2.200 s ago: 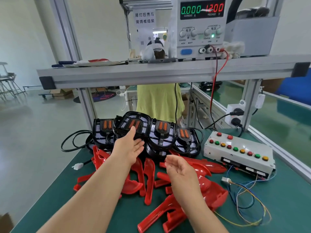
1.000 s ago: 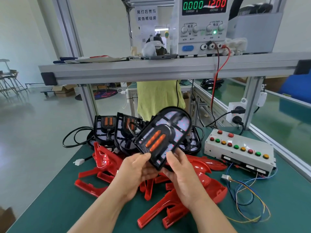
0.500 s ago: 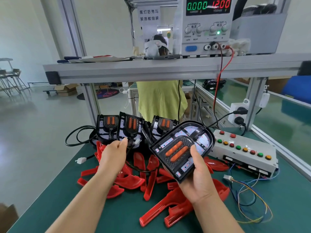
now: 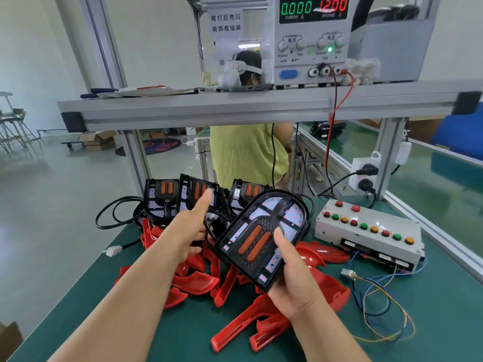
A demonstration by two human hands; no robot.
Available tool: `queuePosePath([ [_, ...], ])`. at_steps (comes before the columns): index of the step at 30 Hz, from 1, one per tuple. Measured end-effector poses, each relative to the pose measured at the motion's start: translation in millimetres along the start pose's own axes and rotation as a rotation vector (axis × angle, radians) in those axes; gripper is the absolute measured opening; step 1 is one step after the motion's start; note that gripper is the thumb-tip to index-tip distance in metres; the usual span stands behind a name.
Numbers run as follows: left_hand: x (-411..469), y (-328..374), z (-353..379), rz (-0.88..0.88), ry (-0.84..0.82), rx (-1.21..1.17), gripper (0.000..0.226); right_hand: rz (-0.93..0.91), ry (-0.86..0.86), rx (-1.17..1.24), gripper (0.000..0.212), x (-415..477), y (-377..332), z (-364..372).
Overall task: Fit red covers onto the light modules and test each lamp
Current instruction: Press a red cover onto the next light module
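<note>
A: Logging from the big things down. What is sitting around the grip?
B: Green bench (image 4: pixel 392 343) is spreading out beneath it. Aluminium shelf (image 4: pixel 261 105) is crossing well above it, carrying a power supply (image 4: pixel 311 40) that is showing 0.000 and 12.00.
A: To the right of the grip?
B: White button box (image 4: pixel 366 231) is lying there on the bench, apart from the hand. Coloured wires (image 4: pixel 386 304) are trailing from it, and a white connector (image 4: pixel 349 273) is lying just right of the grip.
A: Covers?
B: Red covers (image 4: pixel 193 280) are lying loose in a pile directly under and around the grip.
A: Modules?
B: Three light modules (image 4: pixel 162 197) are standing in a row beyond the grip, to its left. A fourth, the held light module (image 4: pixel 271 218), is tilting face-up above the pile.
A: Hands?
B: Right hand (image 4: pixel 295 280) is clasping the held light module by its near straight end, thumb pressing on the face, fingers wrapping underneath. Left hand (image 4: pixel 192 226) is reaching out left of the grip, thumb sticking up. A black cable (image 4: pixel 207 227) is crossing its fingers, but I cannot tell whether they are pinching it.
</note>
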State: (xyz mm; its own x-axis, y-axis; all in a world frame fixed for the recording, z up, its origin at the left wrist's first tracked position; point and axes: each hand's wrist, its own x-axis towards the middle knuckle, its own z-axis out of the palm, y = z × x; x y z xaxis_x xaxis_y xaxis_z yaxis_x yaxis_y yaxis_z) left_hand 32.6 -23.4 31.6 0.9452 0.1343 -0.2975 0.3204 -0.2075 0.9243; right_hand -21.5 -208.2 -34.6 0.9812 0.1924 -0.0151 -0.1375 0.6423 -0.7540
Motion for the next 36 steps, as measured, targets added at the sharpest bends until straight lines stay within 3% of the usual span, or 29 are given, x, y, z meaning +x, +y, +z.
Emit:
queuePosePath([
  [4, -1, -5, 10, 0.152, 0.105, -0.005, 0.023, 0.018, -0.043, -0.09, 0.04, -3, 2, 2],
  [10, -10, -20, 5, 0.251, 0.182, -0.292, 0.019, 0.032, -0.082, -0.08, 0.046, -6, 3, 4],
  [13, -24, -23, 5, 0.306, 0.07, -0.344, 0.027, 0.043, -0.12, -0.067, 0.051, -7, 3, 6],
  [18, -41, -14, 6, 0.361, -0.153, -0.159, 0.036, 0.047, -0.203, -0.13, 0.058, -12, 2, 11],
  [22, -49, -9, 9, 0.578, -0.034, 0.093, 0.013, 0.033, -0.207, -0.242, 0.071, -18, 2, 18],
  [24, -52, -6, 5, 0.61, -0.03, 0.143, 0.014, -0.008, -0.199, -0.367, 0.069, -22, -5, 22],
  [31, -74, 3, 0, 0.577, -0.346, 0.467, 0.017, -0.171, 0.069, -0.39, 0.087, -35, -47, 10],
  [36, -90, 7, 18, 0.612, -0.483, 0.645, 0.019, -0.014, -0.113, -0.741, 0.079, -57, -66, -10],
])
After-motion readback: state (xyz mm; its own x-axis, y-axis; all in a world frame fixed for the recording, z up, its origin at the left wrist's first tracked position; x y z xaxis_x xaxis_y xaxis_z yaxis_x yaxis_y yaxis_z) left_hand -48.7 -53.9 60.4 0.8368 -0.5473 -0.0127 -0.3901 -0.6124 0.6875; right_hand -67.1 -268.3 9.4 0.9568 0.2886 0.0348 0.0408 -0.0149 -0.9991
